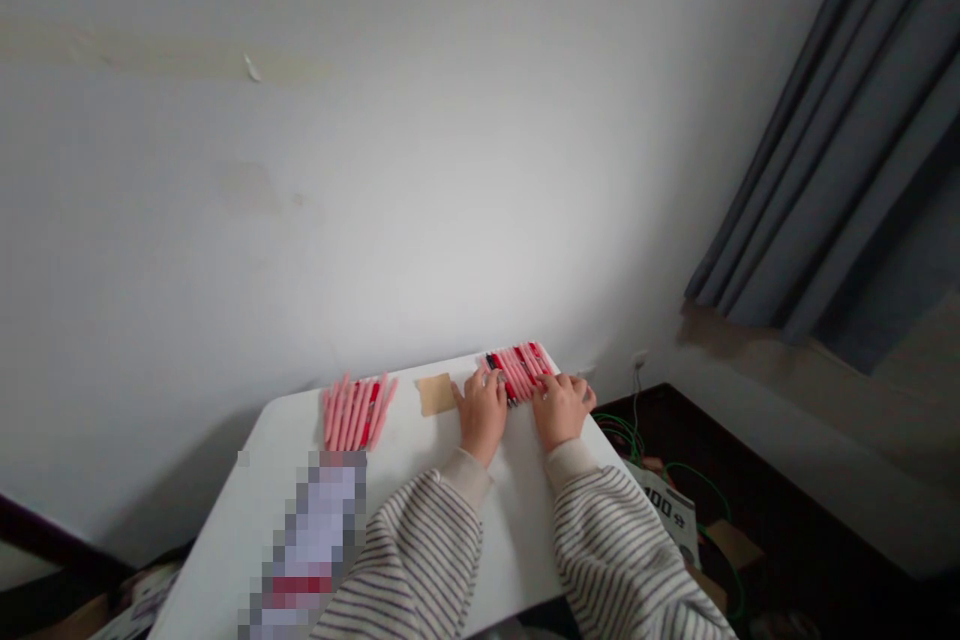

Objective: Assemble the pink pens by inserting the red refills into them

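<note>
Slim pink-and-red pens point(517, 370) lie side by side at the white table's far edge, light, stiff and apt to roll, best pinched by the barrels. The left hand point(481, 410) and right hand point(562, 410) rest on them, half-curled, and I can't tell if either grips. Another pen row point(356, 412) lies left of a kraft-paper square point(435, 394) on the white table point(225, 520); a leaflet point(664, 510) on the floor reads "100".

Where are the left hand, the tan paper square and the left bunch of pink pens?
Left hand point(481, 412): head view, point on the back of the hand.
Tan paper square point(435, 394): head view, point on its middle.
Left bunch of pink pens point(352, 415): head view, point on the pen barrels mid-bunch.
</note>
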The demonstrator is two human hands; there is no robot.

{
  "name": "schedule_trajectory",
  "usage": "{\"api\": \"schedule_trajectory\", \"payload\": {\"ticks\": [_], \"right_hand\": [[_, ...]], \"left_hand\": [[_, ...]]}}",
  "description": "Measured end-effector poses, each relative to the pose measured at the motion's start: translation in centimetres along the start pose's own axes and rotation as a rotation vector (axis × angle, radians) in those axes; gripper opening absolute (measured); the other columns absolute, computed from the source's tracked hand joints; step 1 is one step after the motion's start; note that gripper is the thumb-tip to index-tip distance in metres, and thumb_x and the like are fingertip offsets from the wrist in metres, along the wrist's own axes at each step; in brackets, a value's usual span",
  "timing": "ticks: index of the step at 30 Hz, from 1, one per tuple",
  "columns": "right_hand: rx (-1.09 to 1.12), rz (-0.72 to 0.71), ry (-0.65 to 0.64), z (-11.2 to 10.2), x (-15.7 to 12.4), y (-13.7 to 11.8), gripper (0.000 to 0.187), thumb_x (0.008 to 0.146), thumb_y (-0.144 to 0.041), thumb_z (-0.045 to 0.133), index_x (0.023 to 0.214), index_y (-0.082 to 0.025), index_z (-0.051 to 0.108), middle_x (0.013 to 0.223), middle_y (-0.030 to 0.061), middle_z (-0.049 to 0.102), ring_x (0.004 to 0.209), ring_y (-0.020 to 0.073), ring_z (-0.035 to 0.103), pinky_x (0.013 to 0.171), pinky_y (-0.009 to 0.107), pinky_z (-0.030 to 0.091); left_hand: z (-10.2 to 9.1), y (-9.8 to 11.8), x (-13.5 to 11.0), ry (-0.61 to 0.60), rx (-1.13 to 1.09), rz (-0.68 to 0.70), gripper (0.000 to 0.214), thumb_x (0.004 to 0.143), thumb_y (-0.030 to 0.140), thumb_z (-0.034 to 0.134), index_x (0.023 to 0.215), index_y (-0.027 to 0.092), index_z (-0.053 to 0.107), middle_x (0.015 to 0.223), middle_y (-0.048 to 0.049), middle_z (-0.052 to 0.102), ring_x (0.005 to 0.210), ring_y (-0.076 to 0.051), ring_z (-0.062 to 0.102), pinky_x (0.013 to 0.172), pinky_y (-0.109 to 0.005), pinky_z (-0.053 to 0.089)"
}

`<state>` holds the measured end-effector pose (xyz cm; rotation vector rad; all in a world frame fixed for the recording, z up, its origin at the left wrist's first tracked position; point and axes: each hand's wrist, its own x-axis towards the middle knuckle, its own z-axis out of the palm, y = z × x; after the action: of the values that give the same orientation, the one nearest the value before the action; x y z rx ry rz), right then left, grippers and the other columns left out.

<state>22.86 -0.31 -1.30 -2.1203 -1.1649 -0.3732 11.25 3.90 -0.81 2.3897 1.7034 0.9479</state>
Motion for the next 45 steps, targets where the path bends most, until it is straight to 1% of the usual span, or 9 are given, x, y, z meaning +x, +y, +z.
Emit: {"api": "schedule_trajectory", "payload": {"ticks": [5, 8, 14, 19, 22, 28, 33, 38, 45], "right_hand": [[0.005, -0.043, 0.011, -0.2, -0.1, -0.3, 0.022, 0.083, -0.030, 0.053, 0.096, -0.028, 0.070, 0.098, 0.0057, 0.065, 0.103, 0.0249, 0.042, 0.094, 0.044, 0.019], [0.031, -0.087, -0.001, -0.5, -0.1, -1.0, 0.021, 0.084, -0.030, 0.053, 0.096, -0.028, 0.070, 0.100, 0.0059, 0.065, 0.102, 0.0249, 0.041, 0.093, 0.043, 0.020], [0.121, -0.228, -0.114, -0.6, -0.7, -3.4, 0.020, 0.085, -0.029, 0.056, 0.100, -0.029, 0.070, 0.105, 0.0060, 0.063, 0.105, 0.0244, 0.041, 0.090, 0.037, 0.024], [0.155, -0.362, -0.244, -0.3, -1.4, -5.4, 0.020, 0.084, -0.026, 0.058, 0.100, -0.028, 0.069, 0.106, 0.0045, 0.064, 0.104, 0.0233, 0.043, 0.086, 0.034, 0.027], [0.171, -0.425, -0.286, -0.2, -1.9, -6.8, 0.018, 0.084, -0.026, 0.060, 0.099, -0.028, 0.069, 0.104, 0.0040, 0.064, 0.104, 0.0225, 0.044, 0.086, 0.033, 0.028], [0.177, -0.549, -0.343, 0.4, -3.3, -8.9, 0.019, 0.086, -0.027, 0.057, 0.102, -0.027, 0.068, 0.102, 0.0048, 0.064, 0.103, 0.0222, 0.046, 0.086, 0.034, 0.031], [0.190, -0.591, -0.340, 1.2, -3.9, -8.4, 0.019, 0.087, -0.024, 0.054, 0.099, -0.027, 0.069, 0.098, 0.0046, 0.065, 0.105, 0.0226, 0.046, 0.093, 0.038, 0.030], [0.239, -0.574, -0.338, 1.5, -3.7, -7.4, 0.018, 0.086, -0.022, 0.057, 0.098, -0.027, 0.070, 0.097, 0.0041, 0.066, 0.104, 0.0222, 0.046, 0.091, 0.038, 0.030], [0.267, -0.559, -0.295, 1.7, -3.8, -7.3, 0.016, 0.086, -0.021, 0.057, 0.094, -0.027, 0.071, 0.094, 0.0037, 0.067, 0.102, 0.0217, 0.046, 0.092, 0.039, 0.028]], "left_hand": [[-1.5, -0.9, -1.0, 0.020, 0.059, 0.015, 0.034, 0.091, 0.032, 0.035, 0.113, 0.027, 0.061, 0.120, -0.0073, 0.060, 0.113, -0.024, 0.051, 0.109, -0.053, 0.026], [-2.6, -1.9, -1.7, 0.025, 0.110, -0.003, 0.034, 0.090, 0.031, 0.038, 0.116, 0.027, 0.059, 0.122, -0.0066, 0.059, 0.115, -0.024, 0.049, 0.109, -0.051, 0.026], [-4.6, -4.2, -3.0, 0.074, 0.188, -0.057, 0.034, 0.090, 0.030, 0.036, 0.114, 0.027, 0.060, 0.120, -0.0070, 0.060, 0.116, -0.025, 0.048, 0.109, -0.054, 0.024], [-6.4, -5.7, -3.9, 0.102, 0.264, -0.090, 0.034, 0.091, 0.029, 0.033, 0.107, 0.024, 0.063, 0.121, -0.0081, 0.059, 0.118, -0.026, 0.045, 0.105, -0.052, 0.029], [-7.3, -6.4, -4.5, 0.107, 0.299, -0.111, 0.033, 0.090, 0.028, 0.036, 0.107, 0.024, 0.064, 0.120, -0.0085, 0.059, 0.118, -0.027, 0.044, 0.105, -0.050, 0.030], [-8.5, -7.5, -5.3, 0.161, 0.374, -0.152, 0.032, 0.088, 0.028, 0.040, 0.109, 0.023, 0.064, 0.119, -0.0099, 0.057, 0.122, -0.030, 0.040, 0.103, -0.055, 0.031], [-9.0, -8.0, -5.4, 0.175, 0.452, -0.228, 0.031, 0.087, 0.026, 0.042, 0.108, 0.022, 0.064, 0.120, -0.0109, 0.056, 0.121, -0.032, 0.040, 0.104, -0.062, 0.026], [-9.1, -8.5, -4.9, 0.184, 0.505, -0.289, 0.031, 0.085, 0.025, 0.043, 0.109, 0.018, 0.063, 0.114, -0.0119, 0.057, 0.119, -0.032, 0.042, 0.105, -0.063, 0.024], [-8.9, -8.9, -4.3, 0.206, 0.561, -0.330, 0.031, 0.085, 0.024, 0.042, 0.106, 0.015, 0.063, 0.104, -0.0117, 0.060, 0.111, -0.032, 0.045, 0.103, -0.064, 0.026]]}}
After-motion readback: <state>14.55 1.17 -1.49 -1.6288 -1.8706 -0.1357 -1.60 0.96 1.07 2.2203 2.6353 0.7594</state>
